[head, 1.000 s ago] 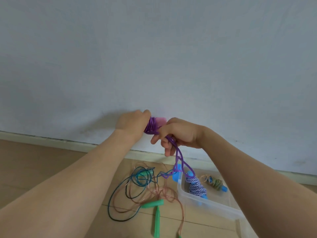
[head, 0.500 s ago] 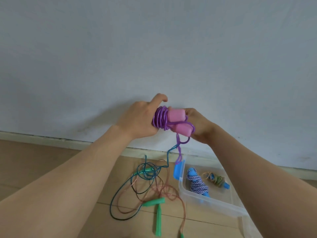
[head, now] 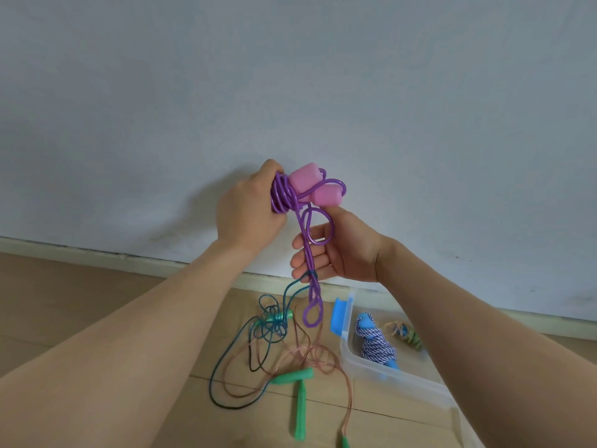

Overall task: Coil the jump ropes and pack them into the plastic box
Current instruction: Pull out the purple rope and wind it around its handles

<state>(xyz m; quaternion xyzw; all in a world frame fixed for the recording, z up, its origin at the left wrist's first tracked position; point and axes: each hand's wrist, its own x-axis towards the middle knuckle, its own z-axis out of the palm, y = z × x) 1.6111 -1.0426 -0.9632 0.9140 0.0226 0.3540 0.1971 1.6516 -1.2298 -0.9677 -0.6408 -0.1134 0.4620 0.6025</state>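
My left hand [head: 248, 210] is raised in front of the wall, shut on a purple jump rope [head: 284, 197] coiled around its two pink handles [head: 315, 187]. A loose purple loop hangs down across the palm of my right hand [head: 342, 250], whose fingers are apart and only lightly touch the rope. The loop's tail dangles to about floor level beside the clear plastic box [head: 397, 379] at lower right. Inside the box lie a coiled blue-and-white rope [head: 376, 345] and a small multicoloured coil [head: 405, 334].
On the wooden floor lie a tangled dark teal rope [head: 268, 324] and a copper-coloured rope [head: 310, 357] with green handles [head: 298, 392]. A blue clip [head: 339, 318] sits on the box's left rim. A pale wall and skirting board stand close behind.
Both hands have risen with the purple rope. My right hand has come off the pink handles, dropped below them and opened under the hanging loop.
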